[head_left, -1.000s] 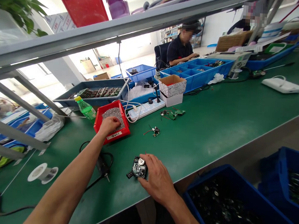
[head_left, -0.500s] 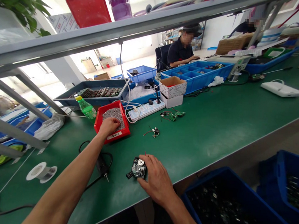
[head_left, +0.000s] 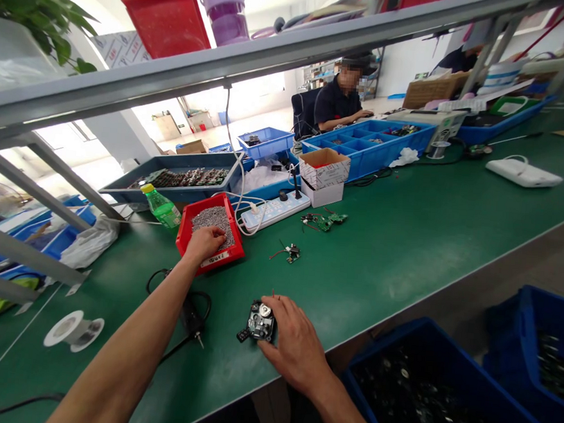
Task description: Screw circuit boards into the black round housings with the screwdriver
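Note:
My left hand (head_left: 206, 243) reaches into a red bin (head_left: 234, 254) full of tiny grey metal pieces (head_left: 212, 217), which look like screws. Its thumb and fingertips are pressed together over the heap; whatever they pinch is too small to make out. My right hand (head_left: 296, 344) grips the right side of a small black-and-silver mechanism (head_left: 259, 319) with a round metal disc on top and a black piece sticking out at its lower left. The mechanism rests at the bench's front edge. Beyond it lie a small circuit board with wires (head_left: 292, 253) and green circuit boards (head_left: 324, 221).
A black corded tool with a metal tip (head_left: 192, 318) lies between my arms, a wire spool (head_left: 74, 331) to the left. Behind the red bin stand a green bottle (head_left: 161, 207) and a power strip (head_left: 277, 210). Blue crates (head_left: 428, 331) sit below the bench. A co-worker (head_left: 340, 99) sits opposite.
Both hands keep nearly the same places, the left in the red bin and the right on the mechanism. The whole view has shifted very slightly.

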`<state>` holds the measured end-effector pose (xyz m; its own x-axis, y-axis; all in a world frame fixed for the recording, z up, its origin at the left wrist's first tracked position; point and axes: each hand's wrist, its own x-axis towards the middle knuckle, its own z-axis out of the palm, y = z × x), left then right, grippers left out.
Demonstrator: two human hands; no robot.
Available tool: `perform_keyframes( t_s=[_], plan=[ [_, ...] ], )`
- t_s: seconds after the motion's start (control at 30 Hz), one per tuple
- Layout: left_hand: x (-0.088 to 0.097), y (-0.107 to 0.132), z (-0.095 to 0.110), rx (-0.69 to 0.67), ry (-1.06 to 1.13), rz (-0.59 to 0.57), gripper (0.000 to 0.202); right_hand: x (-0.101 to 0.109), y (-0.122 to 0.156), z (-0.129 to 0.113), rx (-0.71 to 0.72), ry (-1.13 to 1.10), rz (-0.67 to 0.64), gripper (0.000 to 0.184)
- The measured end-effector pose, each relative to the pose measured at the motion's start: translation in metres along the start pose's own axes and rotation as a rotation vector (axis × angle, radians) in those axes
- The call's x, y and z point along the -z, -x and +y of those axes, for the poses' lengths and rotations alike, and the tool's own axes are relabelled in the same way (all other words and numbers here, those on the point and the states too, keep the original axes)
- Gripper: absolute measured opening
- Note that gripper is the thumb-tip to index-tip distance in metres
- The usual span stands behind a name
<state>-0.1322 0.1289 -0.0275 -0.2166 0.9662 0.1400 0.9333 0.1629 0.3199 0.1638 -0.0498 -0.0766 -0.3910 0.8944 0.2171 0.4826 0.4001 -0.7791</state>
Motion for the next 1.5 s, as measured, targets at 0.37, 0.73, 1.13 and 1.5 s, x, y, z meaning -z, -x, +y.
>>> perform_keyframes(
  t_s=[0.37,0.73,1.13,1.5],
  plan=[
    [0.006,0.008,-0.002,0.025,0.134,0.219,0.020,0.000,0.001,0.000,-0.008,-0.011,-0.001,0.066],
    [0.018,0.021,0.011,0.067,0.449,0.222,0.025,0.000,0.000,0.001,-0.005,-0.011,-0.002,0.065],
    [0.033,0.147,0.064,-0.011,0.861,-0.649,0.023,-0.001,-0.001,0.001,0.019,0.010,0.007,0.062],
    [0.023,0.175,0.087,-0.274,0.372,-0.665,0.012,-0.002,0.000,0.003,0.028,0.033,0.016,0.060]
  ],
)
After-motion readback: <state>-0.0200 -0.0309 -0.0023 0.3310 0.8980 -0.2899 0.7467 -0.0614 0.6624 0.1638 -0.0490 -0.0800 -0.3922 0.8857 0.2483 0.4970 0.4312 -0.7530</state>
